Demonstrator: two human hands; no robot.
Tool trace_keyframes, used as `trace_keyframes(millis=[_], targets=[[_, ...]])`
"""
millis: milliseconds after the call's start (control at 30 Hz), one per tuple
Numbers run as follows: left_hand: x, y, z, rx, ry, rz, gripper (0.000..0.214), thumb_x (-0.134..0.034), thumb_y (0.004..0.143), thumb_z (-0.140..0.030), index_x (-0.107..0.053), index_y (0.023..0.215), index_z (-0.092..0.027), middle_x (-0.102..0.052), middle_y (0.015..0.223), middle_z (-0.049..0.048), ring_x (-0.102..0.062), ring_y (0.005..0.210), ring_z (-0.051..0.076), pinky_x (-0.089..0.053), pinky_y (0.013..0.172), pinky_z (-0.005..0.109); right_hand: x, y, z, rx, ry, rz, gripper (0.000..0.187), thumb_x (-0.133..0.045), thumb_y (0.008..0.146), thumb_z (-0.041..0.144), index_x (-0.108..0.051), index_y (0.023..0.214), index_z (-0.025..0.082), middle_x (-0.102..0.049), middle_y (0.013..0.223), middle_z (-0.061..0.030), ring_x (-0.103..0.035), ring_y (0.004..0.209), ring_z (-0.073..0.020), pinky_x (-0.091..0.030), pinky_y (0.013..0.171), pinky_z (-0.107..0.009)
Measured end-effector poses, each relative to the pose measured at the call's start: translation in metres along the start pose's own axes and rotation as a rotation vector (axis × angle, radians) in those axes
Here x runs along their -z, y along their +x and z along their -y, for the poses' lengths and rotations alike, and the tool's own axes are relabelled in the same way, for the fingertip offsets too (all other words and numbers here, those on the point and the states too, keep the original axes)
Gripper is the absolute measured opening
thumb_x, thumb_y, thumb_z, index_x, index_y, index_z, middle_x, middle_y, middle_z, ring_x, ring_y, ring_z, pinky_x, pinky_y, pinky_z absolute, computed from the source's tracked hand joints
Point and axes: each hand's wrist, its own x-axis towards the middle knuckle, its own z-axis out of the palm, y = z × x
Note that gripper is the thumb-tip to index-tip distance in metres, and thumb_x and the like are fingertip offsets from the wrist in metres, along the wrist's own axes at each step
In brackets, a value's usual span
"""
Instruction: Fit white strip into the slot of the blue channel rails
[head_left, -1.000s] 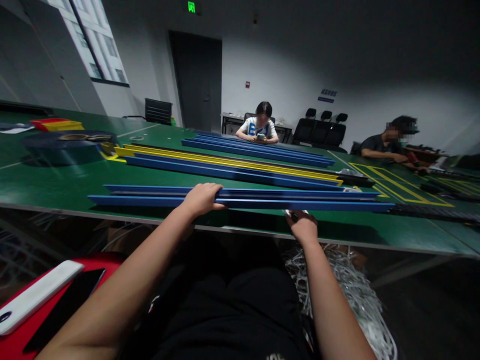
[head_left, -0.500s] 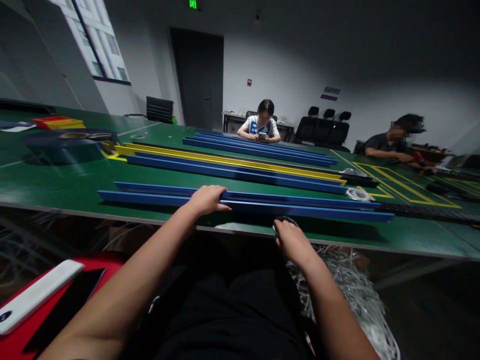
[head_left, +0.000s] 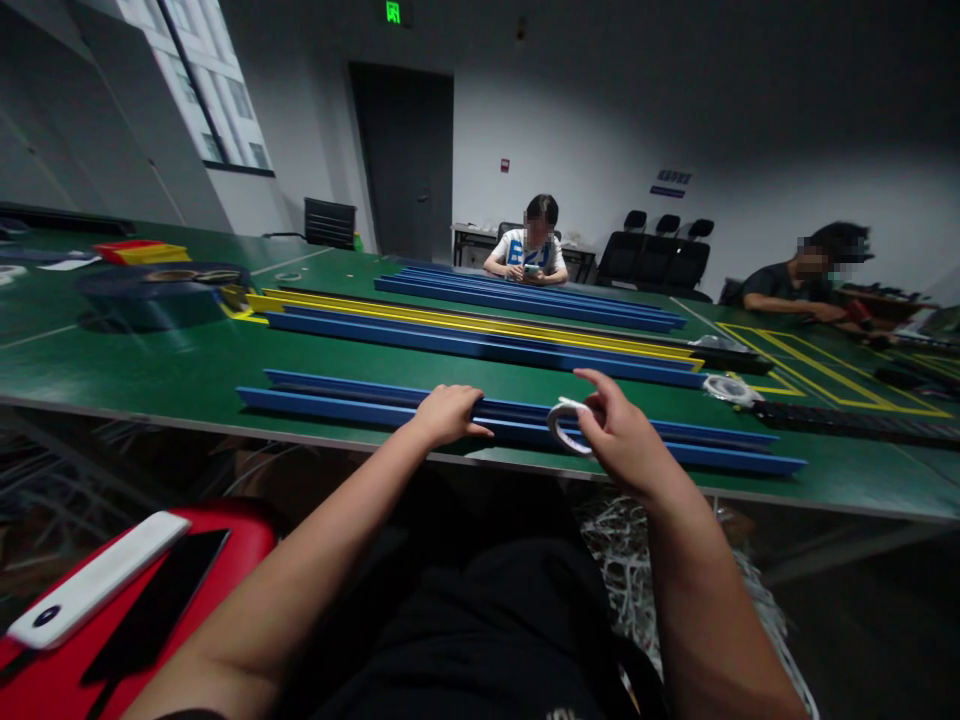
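A long blue channel strip [head_left: 337,403] with raised side walls lies along the near edge of the green table [head_left: 172,370]. My left hand [head_left: 448,414] is closed over it left of its middle, fingers across the top and thumb on the near wall. To the right, my right hand [head_left: 622,435] holds a roll of white tape [head_left: 556,430] by its right side, index finger stretched out above. The roll stands on edge in front of the strip. Whether it touches the strip, I cannot tell.
Beyond lie yellow strips [head_left: 480,328] and more blue strips [head_left: 525,300]. A large dark coil [head_left: 161,300] is on the left, a clear roll [head_left: 731,390] on the right. Two people sit farther back. A red stool [head_left: 240,540] with a white device [head_left: 97,585] stands lower left.
My right hand has risen from the table's edge to in front of the strip, bringing the tape roll into clear view. My left hand and the strip appear slightly farther right; the view has shifted too.
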Motion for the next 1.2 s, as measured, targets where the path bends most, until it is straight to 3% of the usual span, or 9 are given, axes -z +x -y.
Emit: trace_keyframes(millis=[67, 133, 233, 333, 500, 633, 833, 967, 1200], targets=[[0.0, 0.0, -0.007, -0.029, -0.063, -0.024, 0.069, -0.066, 0.072, -0.067, -0.057, 0.124, -0.024, -0.066, 0.115, 0.0095, -0.061, 0.11, 0.028, -0.043, 0.091, 0.035, -0.006, 0.014, -0.003, 0.022, -0.123, -0.211, 0.053, -0.044, 0.091, 0.028, -0.038, 0.143, 0.02, -0.061, 0.108, -0.0108, -0.058, 0.089, -0.0198, -0.047, 0.08, -0.034], [0.005, -0.002, -0.006, -0.07, -0.147, -0.038, 0.067, -0.065, 0.076, -0.062, -0.052, 0.131, -0.027, -0.062, 0.125, 0.0085, -0.059, 0.114, 0.026, -0.043, 0.093, 0.034, -0.023, 0.027, -0.007, 0.059, -0.309, -0.301, 0.054, -0.042, 0.092, 0.026, -0.036, 0.145, 0.019, -0.057, 0.116, -0.0146, -0.056, 0.097, -0.0228, -0.044, 0.084, -0.037], [0.022, -0.012, 0.016, -0.087, -0.203, -0.028, 0.076, -0.067, 0.075, -0.059, -0.043, 0.142, -0.03, -0.055, 0.137, 0.0076, -0.054, 0.121, 0.025, -0.041, 0.098, 0.032, -0.063, 0.042, -0.016, 0.102, -0.586, -0.096, 0.05, -0.039, 0.092, 0.02, -0.045, 0.141, 0.021, -0.059, 0.108, -0.0143, -0.055, 0.095, -0.024, -0.041, 0.084, -0.038], [0.041, -0.033, 0.066, 0.031, -0.176, 0.065, 0.083, -0.064, 0.075, -0.062, -0.036, 0.147, -0.03, -0.058, 0.135, 0.0066, -0.054, 0.123, 0.026, -0.04, 0.1, 0.033, -0.103, 0.048, -0.022, 0.115, -0.658, 0.07, 0.048, -0.038, 0.092, 0.018, -0.048, 0.139, 0.022, -0.06, 0.107, -0.0135, -0.053, 0.096, -0.0225, -0.039, 0.083, -0.035], [0.059, -0.081, 0.169, 0.399, -0.123, 0.235, 0.1, -0.063, 0.066, -0.07, -0.032, 0.15, -0.026, -0.058, 0.136, 0.0088, -0.056, 0.12, 0.031, -0.043, 0.096, 0.035, -0.135, 0.049, -0.026, 0.126, -0.625, 0.017, 0.053, -0.035, 0.094, 0.017, -0.041, 0.145, 0.027, -0.061, 0.107, -0.0108, -0.052, 0.097, -0.0224, -0.037, 0.085, -0.036], [0.056, -0.104, 0.203, 0.456, -0.04, 0.203, 0.084, -0.061, 0.066, -0.071, -0.054, 0.135, -0.024, -0.059, 0.135, 0.0093, -0.054, 0.122, 0.032, -0.04, 0.099, 0.038, -0.138, 0.052, -0.033, 0.09, -0.572, 0.018, 0.054, -0.038, 0.093, 0.019, -0.039, 0.146, 0.023, -0.062, 0.113, -0.0117, -0.052, 0.103, -0.0237, -0.037, 0.09, -0.036], [0.045, -0.112, 0.184, 0.384, 0.076, 0.003, 0.071, -0.055, 0.072, -0.07, -0.061, 0.126, -0.024, -0.063, 0.129, 0.0087, -0.054, 0.122, 0.03, -0.036, 0.102, 0.036, -0.137, 0.053, -0.042, 0.062, -0.533, 0.072, 0.061, -0.039, 0.093, 0.022, -0.026, 0.152, 0.021, -0.063, 0.119, -0.0119, -0.059, 0.098, -0.022, -0.042, 0.09, -0.036], [0.043, -0.109, 0.165, 0.386, 0.082, -0.011, 0.065, -0.057, 0.073, -0.067, -0.062, 0.124, -0.027, -0.064, 0.128, 0.0059, -0.053, 0.121, 0.03, -0.036, 0.103, 0.036, -0.126, 0.047, -0.051, 0.025, -0.521, 0.076, 0.058, -0.038, 0.094, 0.026, -0.028, 0.151, 0.018, -0.067, 0.112, -0.0126, -0.063, 0.091, -0.0226, -0.044, 0.088, -0.038], [0.024, -0.075, 0.081, 0.314, 0.07, -0.11, 0.063, -0.06, 0.074, -0.069, -0.063, 0.119, -0.026, -0.067, 0.119, 0.0097, -0.056, 0.115, 0.031, -0.038, 0.1, 0.041, -0.068, 0.017, -0.115, -0.065, -0.518, -0.028, 0.054, -0.042, 0.092, 0.03, -0.039, 0.145, 0.018, -0.07, 0.098, -0.0126, -0.065, 0.081, -0.026, -0.049, 0.081, -0.042]])
